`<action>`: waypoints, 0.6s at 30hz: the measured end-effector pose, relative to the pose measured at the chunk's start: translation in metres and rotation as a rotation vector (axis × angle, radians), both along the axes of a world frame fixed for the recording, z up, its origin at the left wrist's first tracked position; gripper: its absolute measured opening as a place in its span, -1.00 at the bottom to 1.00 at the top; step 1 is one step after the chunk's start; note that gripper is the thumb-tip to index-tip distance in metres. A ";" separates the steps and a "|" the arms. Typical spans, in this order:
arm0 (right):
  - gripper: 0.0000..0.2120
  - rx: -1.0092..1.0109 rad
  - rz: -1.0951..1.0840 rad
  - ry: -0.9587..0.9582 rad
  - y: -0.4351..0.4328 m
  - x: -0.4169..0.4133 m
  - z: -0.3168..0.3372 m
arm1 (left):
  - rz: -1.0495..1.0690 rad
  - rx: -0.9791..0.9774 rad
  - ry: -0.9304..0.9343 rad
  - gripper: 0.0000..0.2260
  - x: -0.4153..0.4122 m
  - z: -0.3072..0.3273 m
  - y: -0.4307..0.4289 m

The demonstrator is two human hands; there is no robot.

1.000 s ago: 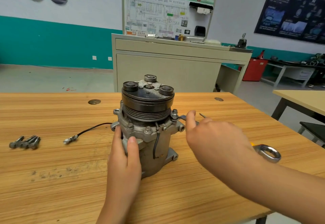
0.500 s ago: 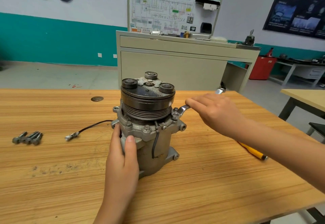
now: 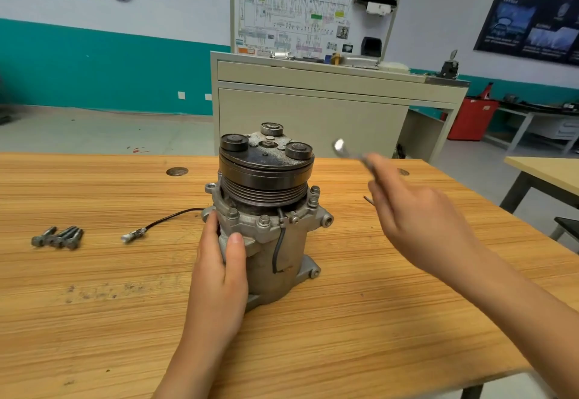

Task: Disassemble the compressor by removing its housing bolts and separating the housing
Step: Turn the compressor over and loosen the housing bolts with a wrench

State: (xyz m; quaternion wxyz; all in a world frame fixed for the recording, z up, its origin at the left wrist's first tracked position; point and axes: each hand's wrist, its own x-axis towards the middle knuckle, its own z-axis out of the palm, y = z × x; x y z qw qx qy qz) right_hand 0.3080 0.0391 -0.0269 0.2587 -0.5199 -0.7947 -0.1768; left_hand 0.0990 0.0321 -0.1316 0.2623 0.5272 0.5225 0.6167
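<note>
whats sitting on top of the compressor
A black clutch plate caps the compressor, carrying three round dampers around a centre nut, with the grooved pulley just beneath. Whatever lies under plate and pulley is covered.

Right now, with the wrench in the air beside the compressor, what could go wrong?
The wrench in the right hand is off the flange bolts; seated badly, it may slip and round a head.
Only the left hand steadies the upright compressor; a hard pull could tip it.
Loose bolts could roll away.
</note>
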 end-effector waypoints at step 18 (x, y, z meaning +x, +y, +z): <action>-0.32 -0.226 -0.292 -0.582 -0.032 -0.039 0.017 | -0.009 -0.002 -0.038 -0.39 0.001 0.003 -0.004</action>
